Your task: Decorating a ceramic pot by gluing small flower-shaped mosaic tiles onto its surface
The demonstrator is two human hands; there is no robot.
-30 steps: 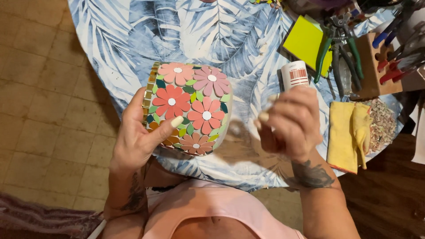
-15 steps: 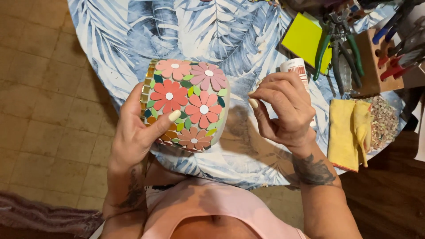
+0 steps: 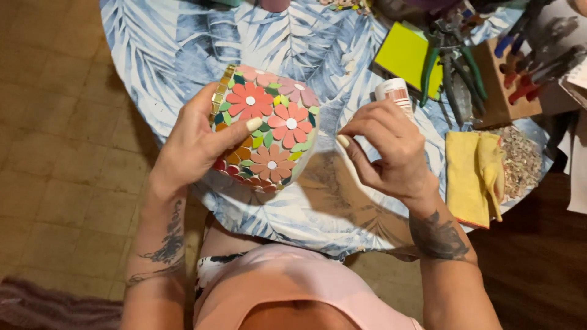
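Her left hand (image 3: 199, 143) grips the flowered mosaic pot (image 3: 266, 128) tilted toward her, thumb across the tiles to steady it, while her right hand (image 3: 388, 150) pinches its fingertips together just right of it, whether around something I cannot tell.

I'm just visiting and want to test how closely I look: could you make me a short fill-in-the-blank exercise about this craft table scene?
1. The left hand holds a rounded mosaic pot tiled with pink, red and orange ____.
2. Right of the right hand lies a folded ____ cloth.
3. The round table's cloth is printed with blue ____.
4. The pliers have ____ handles.

Missing words: flowers; yellow; leaves; green
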